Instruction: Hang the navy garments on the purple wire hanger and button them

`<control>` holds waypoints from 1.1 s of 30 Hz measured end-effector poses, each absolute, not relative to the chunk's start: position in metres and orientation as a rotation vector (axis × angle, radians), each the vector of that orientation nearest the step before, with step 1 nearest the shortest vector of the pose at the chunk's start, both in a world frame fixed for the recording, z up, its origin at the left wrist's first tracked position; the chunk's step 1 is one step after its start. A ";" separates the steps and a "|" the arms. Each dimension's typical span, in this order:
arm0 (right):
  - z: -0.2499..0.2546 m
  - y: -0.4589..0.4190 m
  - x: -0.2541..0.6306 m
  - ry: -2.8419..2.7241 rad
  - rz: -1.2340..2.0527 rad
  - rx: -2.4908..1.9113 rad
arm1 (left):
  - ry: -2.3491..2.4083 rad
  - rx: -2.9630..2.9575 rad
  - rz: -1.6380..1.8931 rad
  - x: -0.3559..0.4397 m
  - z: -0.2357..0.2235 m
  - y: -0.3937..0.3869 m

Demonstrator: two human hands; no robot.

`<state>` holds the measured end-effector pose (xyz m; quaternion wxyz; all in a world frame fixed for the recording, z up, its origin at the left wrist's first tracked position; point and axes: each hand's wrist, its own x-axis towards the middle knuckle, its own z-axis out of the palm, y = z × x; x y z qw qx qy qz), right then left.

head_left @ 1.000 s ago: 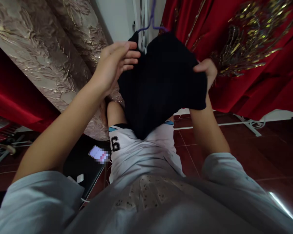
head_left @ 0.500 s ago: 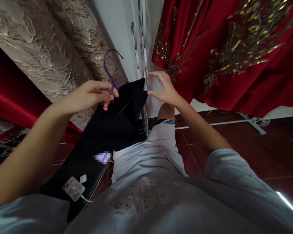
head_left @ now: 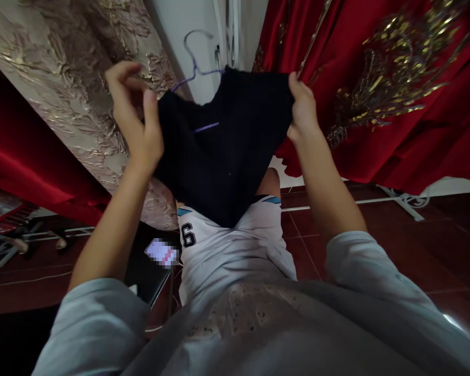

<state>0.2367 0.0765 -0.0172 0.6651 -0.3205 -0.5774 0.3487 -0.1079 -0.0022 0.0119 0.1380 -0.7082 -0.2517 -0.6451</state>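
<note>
- Right now, the dark navy top (head_left: 238,151) hangs spread between our two hands, above the white shorts (head_left: 254,240), its wide axis running left to right and rising slightly to the right.
- Its lowest corner points back toward us, over the lap; its neckline faces away.
- Inside it sits the purple hanger (head_left: 196,71): hook beyond the neckline, and a short stretch of bar showing lower down, through an opening in the cloth.
- Our right hand (head_left: 302,107) has its grip closed on the top's upper right edge, so from there the cloth lies leftward and down toward us.
- Our left hand (head_left: 137,122) is at the opposite edge, thumb and fingers parted; whether the thumb touches the fabric, we cannot tell.
- Of the two, we judge the left to be nearer the hook, which matters most for handling the hanger.
- Farther out, we see a phone (head_left: 156,250) on a black table (head_left: 151,281), a pale textured gown (head_left: 90,99) at left and a red sequinned gown (head_left: 419,141) at right.
</note>
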 end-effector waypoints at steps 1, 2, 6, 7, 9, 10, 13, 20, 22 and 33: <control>-0.017 0.077 0.245 -1.279 0.761 -0.711 | -0.708 -2.078 -1.726 -0.100 0.006 -0.007; -0.020 0.075 0.252 -1.260 0.739 -0.702 | -0.736 -2.167 -1.554 -0.092 -0.001 -0.012; -0.048 0.049 0.272 -1.164 0.752 -0.626 | -1.062 -2.571 -0.816 -0.067 -0.047 -0.025; -0.056 0.044 0.274 -1.120 0.763 -0.610 | -1.158 -2.579 -0.703 -0.062 -0.060 -0.025; -0.070 0.037 0.277 -1.037 0.742 -0.634 | -1.282 -2.551 -0.646 -0.055 -0.084 -0.023; -0.075 0.034 0.277 -1.020 0.681 -0.679 | -1.305 -2.552 -0.701 -0.052 -0.095 -0.023; -0.087 0.016 0.266 -1.009 0.269 -0.842 | -1.280 -2.604 -1.129 -0.045 -0.120 -0.026; -0.142 -0.054 0.175 -1.272 0.600 -1.182 | -1.189 -2.326 -2.353 -0.007 -0.135 -0.056; -0.158 -0.055 0.153 -1.503 0.967 -1.153 | -1.132 -2.277 -2.486 0.003 -0.130 -0.063; -0.149 -0.062 0.141 -1.273 1.578 -1.135 | -1.166 -2.051 -2.641 0.030 -0.128 -0.072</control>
